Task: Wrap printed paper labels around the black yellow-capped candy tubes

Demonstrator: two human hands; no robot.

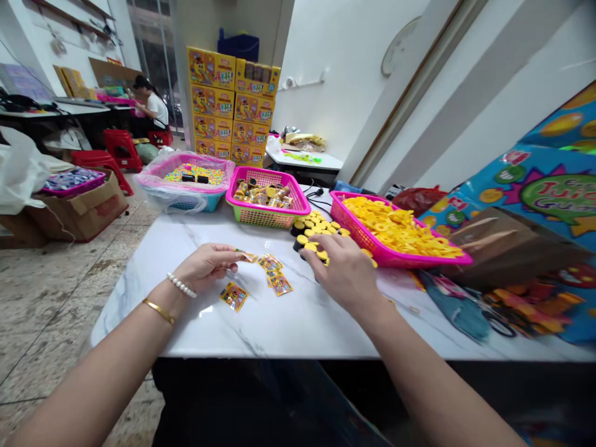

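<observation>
Packets (pixel 280 284) w/ gap to tbl edge (pixel 279 354)

My white counter (pixel 195 335) carries packets (pixel 280 285); around them, a tub (pixel 207 203) at eleven o'clock, a basket (pixel 265 215) at twelve, yellow-topped pieces (pixel 302 239) at one, a second basket (pixel 410 256) at two.

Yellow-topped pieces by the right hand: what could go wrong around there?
The right hand is among closely grouped yellow-topped pieces, so it might knock some over. Loose packets lie between the right hand and the left hand; a sleeveless forearm or finger could perhaps brush them out of place.
</observation>
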